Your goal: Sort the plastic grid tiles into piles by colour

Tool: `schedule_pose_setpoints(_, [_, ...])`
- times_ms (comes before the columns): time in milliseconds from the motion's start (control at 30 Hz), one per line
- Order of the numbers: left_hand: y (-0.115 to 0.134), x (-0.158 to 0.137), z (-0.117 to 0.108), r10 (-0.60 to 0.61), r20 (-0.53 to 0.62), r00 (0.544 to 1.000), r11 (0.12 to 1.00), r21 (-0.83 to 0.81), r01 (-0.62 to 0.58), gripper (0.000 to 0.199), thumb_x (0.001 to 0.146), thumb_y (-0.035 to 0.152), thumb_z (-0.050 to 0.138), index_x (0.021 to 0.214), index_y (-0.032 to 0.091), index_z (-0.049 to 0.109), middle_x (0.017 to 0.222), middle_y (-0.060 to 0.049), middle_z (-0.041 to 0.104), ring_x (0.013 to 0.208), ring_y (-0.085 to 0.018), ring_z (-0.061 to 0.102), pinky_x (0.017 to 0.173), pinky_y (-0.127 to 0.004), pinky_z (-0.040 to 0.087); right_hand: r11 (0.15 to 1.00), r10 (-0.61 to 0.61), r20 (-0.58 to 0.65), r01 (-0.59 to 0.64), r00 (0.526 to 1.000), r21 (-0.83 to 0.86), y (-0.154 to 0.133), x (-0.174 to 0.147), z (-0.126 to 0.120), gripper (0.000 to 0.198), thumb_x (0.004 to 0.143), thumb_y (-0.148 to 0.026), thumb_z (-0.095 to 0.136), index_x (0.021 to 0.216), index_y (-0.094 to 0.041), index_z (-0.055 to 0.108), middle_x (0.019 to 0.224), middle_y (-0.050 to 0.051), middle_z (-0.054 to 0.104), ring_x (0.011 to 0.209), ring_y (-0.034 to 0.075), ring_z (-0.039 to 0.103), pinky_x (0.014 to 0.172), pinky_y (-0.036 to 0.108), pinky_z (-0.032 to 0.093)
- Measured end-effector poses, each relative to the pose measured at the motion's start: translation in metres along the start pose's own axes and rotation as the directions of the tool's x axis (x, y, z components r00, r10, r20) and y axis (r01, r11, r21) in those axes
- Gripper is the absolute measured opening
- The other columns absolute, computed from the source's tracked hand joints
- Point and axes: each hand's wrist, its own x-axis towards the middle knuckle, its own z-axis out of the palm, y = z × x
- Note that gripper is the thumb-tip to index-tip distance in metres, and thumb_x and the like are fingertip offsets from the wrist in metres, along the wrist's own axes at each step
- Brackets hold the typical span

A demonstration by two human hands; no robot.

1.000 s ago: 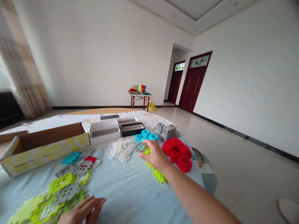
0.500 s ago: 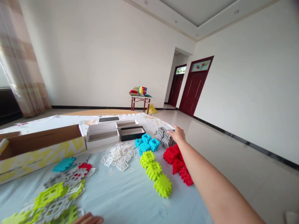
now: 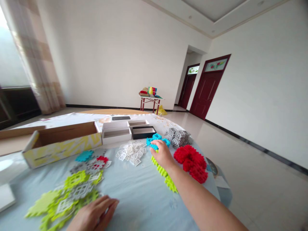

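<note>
My right hand (image 3: 162,155) is over the blue interlocking toy pieces (image 3: 157,137) and the far end of the row of lime-green pieces (image 3: 170,183). Its thumb and forefinger are apart, with some blue showing between them; whether they touch the blue pieces I cannot tell. My left hand (image 3: 95,213) rests low on the cloth, fingers loosely bent with a gap and nothing seen in them. Beside it spreads a loose pile of flat green and grey window-shaped pieces (image 3: 81,189). Stacked red pieces (image 3: 190,160) and grey pieces (image 3: 178,138) lie right of my right hand.
White small window frames (image 3: 132,152) are heaped mid-table. Behind them stand a white box (image 3: 117,138), a black box (image 3: 143,136) and a phone (image 3: 121,118). A long yellow-patterned carton (image 3: 64,147) is at left. The table's rounded edge curves along the right.
My right hand has moved left and nearer, from the grey pieces to the blue and green ones. My left hand shows more fully. The view has shifted slightly.
</note>
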Motion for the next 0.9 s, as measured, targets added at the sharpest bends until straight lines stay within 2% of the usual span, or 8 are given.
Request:
schedule_pose_setpoints(100, [0.008,0.003,-0.020,-0.147,-0.056,0.988,0.989,-0.006,0.147,0.023,0.085,0.035,0.042,0.088,0.027,0.063,0.081,0.000,0.066,0.073,-0.012,0.062,0.067,-0.018,0.046,0.990,-0.053,0.087,0.041,0.995,0.134,-0.033,-0.017,0.020,0.020,0.076,-0.019,0.055,0.095,-0.018,0.062,0.097,0.007,0.063,0.096,0.019,0.054,0.089,0.034,0.042])
schedule_pose_setpoints(167, [0.002,0.003,-0.035,-0.257,-0.203,0.945,0.964,0.016,0.265,0.026,0.085,0.037,0.040,0.086,0.024,0.063,0.082,-0.001,0.066,0.074,-0.013,0.060,0.068,-0.020,0.045,0.980,-0.065,0.153,0.034,0.986,0.197,-0.052,-0.027,0.032,0.019,0.076,-0.018,0.055,0.093,-0.019,0.062,0.094,0.006,0.063,0.094,0.019,0.055,0.087,0.034,0.043])
schedule_pose_setpoints(333, [-0.039,-0.009,-0.066,-0.522,-0.478,0.706,0.814,-0.032,0.580,0.031,0.083,0.043,0.039,0.087,0.022,0.062,0.084,-0.001,0.065,0.066,-0.012,0.057,0.063,-0.022,0.042,0.958,-0.127,0.349,0.023,0.928,0.286,-0.095,-0.048,0.058,0.017,0.074,-0.015,0.058,0.090,-0.018,0.064,0.088,0.005,0.065,0.088,0.017,0.057,0.083,0.030,0.044])
schedule_pose_setpoints(433, [-0.067,-0.018,-0.075,-0.642,-0.514,0.569,0.713,-0.129,0.689,0.035,0.082,0.044,0.037,0.092,0.022,0.062,0.088,-0.001,0.065,0.066,-0.013,0.056,0.065,-0.023,0.042,0.945,-0.193,0.437,0.047,0.879,0.322,-0.117,-0.057,0.073,0.017,0.074,-0.016,0.060,0.090,-0.018,0.065,0.090,0.005,0.066,0.090,0.017,0.057,0.086,0.030,0.042])
schedule_pose_setpoints(533, [-0.085,-0.024,-0.075,-0.737,-0.483,0.474,0.619,-0.200,0.759,0.038,0.079,0.044,0.037,0.093,0.020,0.063,0.087,-0.004,0.065,0.073,-0.016,0.056,0.069,-0.025,0.041,0.939,-0.228,0.483,0.060,0.845,0.337,-0.132,-0.063,0.084,0.023,0.072,-0.020,0.063,0.096,-0.017,0.065,0.096,0.006,0.066,0.094,0.018,0.056,0.088,0.031,0.041])
schedule_pose_setpoints(633, [-0.094,-0.027,-0.072,-0.785,-0.447,0.428,0.567,-0.241,0.788,0.040,0.077,0.043,0.038,0.095,0.018,0.064,0.083,-0.005,0.065,0.075,-0.018,0.057,0.070,-0.026,0.041,0.937,-0.245,0.481,0.078,0.842,0.341,-0.140,-0.064,0.091,0.034,0.073,-0.023,0.063,0.106,-0.016,0.062,0.104,0.007,0.065,0.099,0.019,0.054,0.090,0.031,0.040])
schedule_pose_setpoints(800, [-0.098,-0.029,-0.066,-0.812,-0.420,0.405,0.537,-0.268,0.800,0.040,0.074,0.041,0.040,0.095,0.018,0.065,0.076,-0.005,0.065,0.071,-0.019,0.058,0.066,-0.027,0.042,0.924,-0.304,0.426,0.154,0.852,0.350,-0.148,-0.059,0.106,0.042,0.075,-0.025,0.061,0.116,-0.015,0.056,0.118,0.007,0.059,0.108,0.019,0.049,0.096,0.031,0.035])
schedule_pose_setpoints(900, [-0.100,-0.029,-0.063,-0.819,-0.406,0.404,0.533,-0.280,0.798,0.040,0.073,0.041,0.041,0.095,0.018,0.065,0.074,-0.004,0.065,0.070,-0.019,0.058,0.063,-0.026,0.042,0.932,-0.301,0.427,0.168,0.853,0.322,-0.154,-0.056,0.117,0.035,0.075,-0.022,0.062,0.110,-0.019,0.061,0.114,0.005,0.062,0.105,0.019,0.050,0.094,0.031,0.036])
